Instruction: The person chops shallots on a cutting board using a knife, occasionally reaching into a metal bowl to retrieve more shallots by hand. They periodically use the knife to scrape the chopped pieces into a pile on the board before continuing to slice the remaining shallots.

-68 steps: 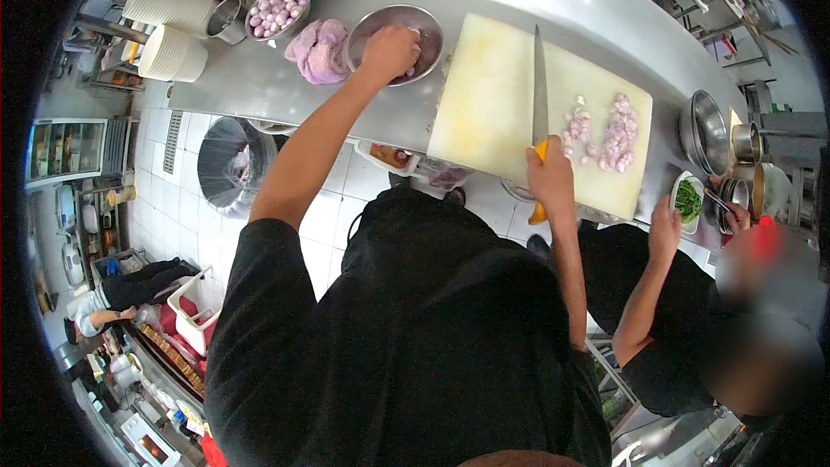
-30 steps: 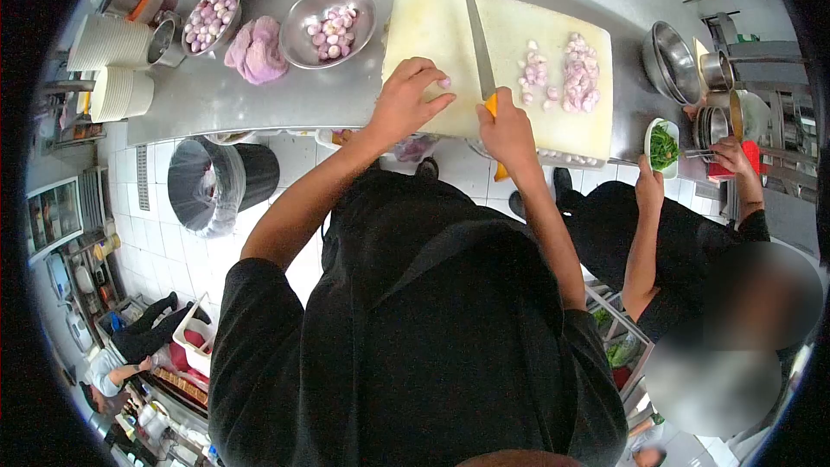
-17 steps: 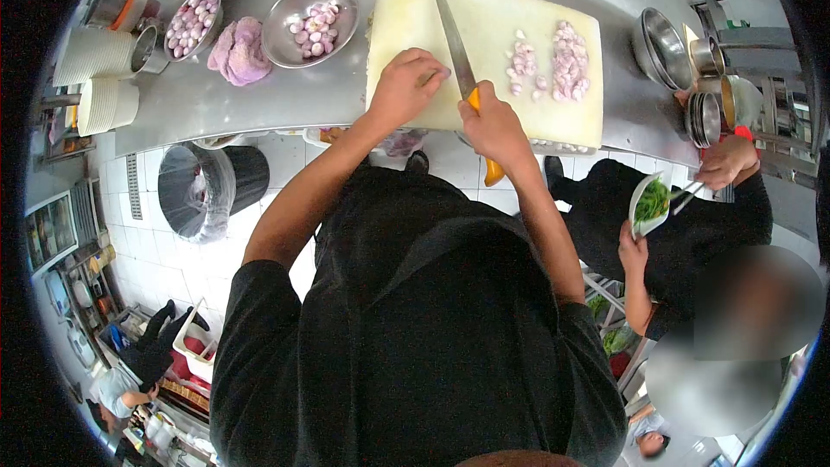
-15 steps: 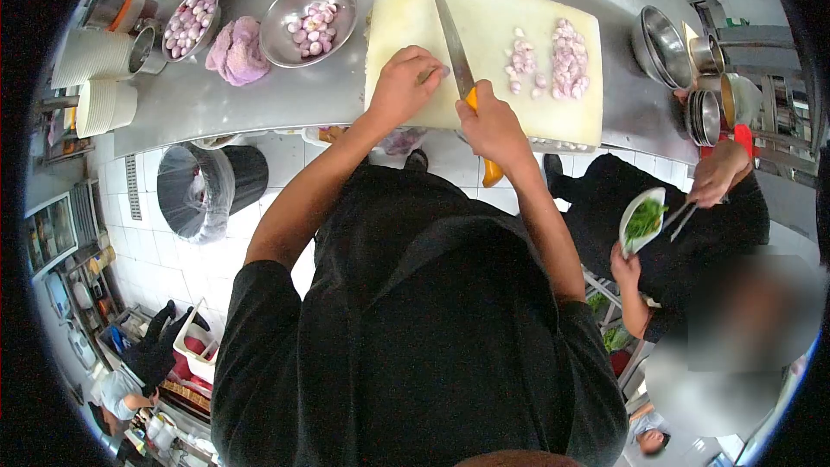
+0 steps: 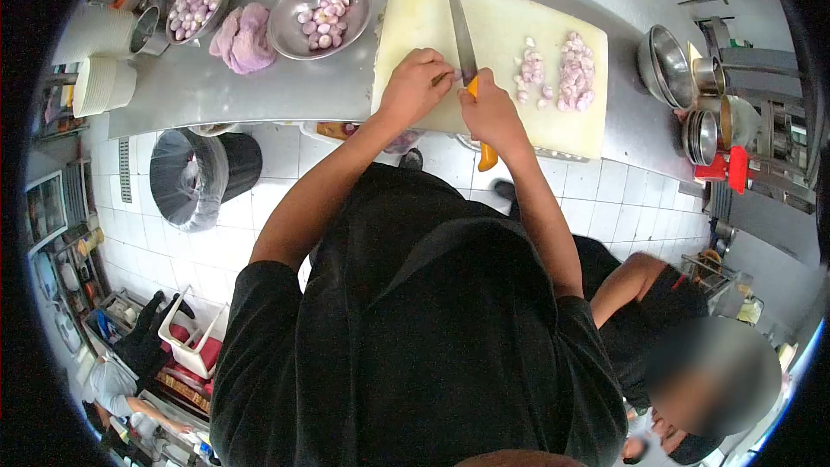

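My right hand [image 5: 494,112] is wrapped round the yellow handle of a large knife [image 5: 461,26], whose blade points away over the white cutting board [image 5: 415,13]. Beside the blade, the fingers of my left hand [image 5: 417,86] are pinched on a small shallot [image 5: 455,75], partly hidden by them. On the right half of the board lie a small group of shallot pieces [image 5: 529,69] and a larger pile of them [image 5: 577,73]. Left of the board stands a steel bowl [image 5: 285,13] with peeled shallots [image 5: 324,22].
A pink cloth bundle [image 5: 245,37] and another bowl of shallots [image 5: 197,4] are at the left. Steel bowls [image 5: 664,65] stand on the right. A lined bin [image 5: 199,177] is below the counter. A co-worker in black [image 5: 666,303] is at the lower right; another person [image 5: 112,389] is lower left.
The co-worker on the right has moved lower in view, and the white dish of greens and tongs are out of sight. The counter has shifted slightly in view. Both my hands keep their holds.
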The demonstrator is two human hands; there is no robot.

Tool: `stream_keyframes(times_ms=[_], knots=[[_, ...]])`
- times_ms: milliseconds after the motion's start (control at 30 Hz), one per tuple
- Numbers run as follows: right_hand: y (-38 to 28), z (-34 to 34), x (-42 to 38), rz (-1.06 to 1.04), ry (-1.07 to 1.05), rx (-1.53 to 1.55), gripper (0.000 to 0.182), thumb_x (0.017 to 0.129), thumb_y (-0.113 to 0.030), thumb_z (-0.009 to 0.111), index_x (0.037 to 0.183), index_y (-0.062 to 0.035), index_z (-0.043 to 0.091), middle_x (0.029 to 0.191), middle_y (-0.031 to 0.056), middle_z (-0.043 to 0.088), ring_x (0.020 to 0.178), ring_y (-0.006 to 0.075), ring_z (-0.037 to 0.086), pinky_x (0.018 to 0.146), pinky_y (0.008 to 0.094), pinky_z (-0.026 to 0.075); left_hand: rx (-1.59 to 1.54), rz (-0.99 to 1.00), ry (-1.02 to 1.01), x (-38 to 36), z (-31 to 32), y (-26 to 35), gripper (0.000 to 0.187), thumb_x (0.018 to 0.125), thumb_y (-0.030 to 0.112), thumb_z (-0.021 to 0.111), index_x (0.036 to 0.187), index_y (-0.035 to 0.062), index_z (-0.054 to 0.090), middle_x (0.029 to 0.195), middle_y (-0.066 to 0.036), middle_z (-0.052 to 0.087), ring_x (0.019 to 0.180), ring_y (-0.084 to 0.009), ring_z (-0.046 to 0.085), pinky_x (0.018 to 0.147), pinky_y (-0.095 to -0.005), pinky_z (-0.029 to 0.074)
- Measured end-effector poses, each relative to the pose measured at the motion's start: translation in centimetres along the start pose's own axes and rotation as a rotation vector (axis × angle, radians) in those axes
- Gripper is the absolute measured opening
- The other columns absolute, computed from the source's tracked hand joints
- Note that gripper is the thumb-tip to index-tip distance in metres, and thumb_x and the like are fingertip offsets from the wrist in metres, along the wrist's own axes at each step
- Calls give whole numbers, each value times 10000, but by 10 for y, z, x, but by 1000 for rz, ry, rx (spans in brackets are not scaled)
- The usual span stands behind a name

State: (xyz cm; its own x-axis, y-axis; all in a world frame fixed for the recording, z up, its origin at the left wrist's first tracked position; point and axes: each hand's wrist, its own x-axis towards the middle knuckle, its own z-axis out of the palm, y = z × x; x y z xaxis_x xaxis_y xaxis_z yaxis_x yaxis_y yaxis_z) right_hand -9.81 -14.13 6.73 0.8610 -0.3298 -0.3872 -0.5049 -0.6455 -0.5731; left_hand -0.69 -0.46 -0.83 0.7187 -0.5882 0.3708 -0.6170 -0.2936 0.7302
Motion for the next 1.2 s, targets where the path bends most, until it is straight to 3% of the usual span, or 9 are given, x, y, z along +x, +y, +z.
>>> stream_keyframes(times_ms=[133, 433, 633, 733, 933, 1133, 1200], knots=[[-7, -6, -2, 41, -60, 51, 326, 961, -181, 558, 1139, 54, 420, 934, 364, 661, 912, 528, 660, 820, 581, 516, -21, -20, 75, 1, 2, 7, 160, 837, 157, 729, 948, 43, 750, 978, -94, 669, 967, -291, 630, 877, -386, 527], [-10, -15, -13, 24, -66, -41, 327, 949, -169, 558, 1137, 60, 418, 935, 375, 656, 930, 535, 651, 858, 591, 503, 13, 19, -18, 4, -2, 8, 160, 819, 142, 724, 941, 41, 747, 962, -103, 672, 973, -304, 618, 886, -391, 515], [-6, 9, 1, -44, 54, -89, 328, 938, -162, 564, 1136, 56, 420, 921, 371, 659, 909, 527, 660, 850, 583, 512, 7, 54, 17, 4, -2, 6, 139, 809, 122, 721, 909, 27, 734, 946, -108, 687, 941, -316, 620, 859, -403, 519], [-6, -7, -2, 19, -50, 25, 328, 931, -153, 564, 1135, 55, 416, 907, 370, 659, 884, 527, 663, 827, 577, 521, -15, 48, -8, 5, -4, 6, 127, 809, 111, 714, 900, 24, 730, 939, -108, 695, 928, -319, 626, 848, -403, 523], [-6, 12, 1, -43, 49, -83, 343, 933, -152, 559, 1155, 66, 414, 909, 367, 660, 885, 526, 664, 819, 573, 526, -20, 78, 4, 5, -4, 4, 113, 804, 95, 705, 891, 27, 728, 920, -107, 699, 921, -316, 631, 842, -402, 525], [-26, -18, -15, 59, -89, -5, 362, 927, -149, 563, 1164, 75, 407, 917, 370, 659, 909, 531, 658, 841, 580, 518, -10, 63, -19, 4, -4, 2, 117, 811, 89, 692, 901, 29, 738, 933, -109, 709, 923, -317, 637, 855, -408, 522], [-9, 6, -1, -19, 6, -59, 356, 927, -149, 565, 1157, 74, 410, 912, 362, 664, 905, 525, 662, 839, 575, 522, -10, 71, 14, 2, 0, 1, 121, 812, 85, 691, 908, 33, 743, 928, -109, 708, 916, -317, 637, 850, -406, 523]])
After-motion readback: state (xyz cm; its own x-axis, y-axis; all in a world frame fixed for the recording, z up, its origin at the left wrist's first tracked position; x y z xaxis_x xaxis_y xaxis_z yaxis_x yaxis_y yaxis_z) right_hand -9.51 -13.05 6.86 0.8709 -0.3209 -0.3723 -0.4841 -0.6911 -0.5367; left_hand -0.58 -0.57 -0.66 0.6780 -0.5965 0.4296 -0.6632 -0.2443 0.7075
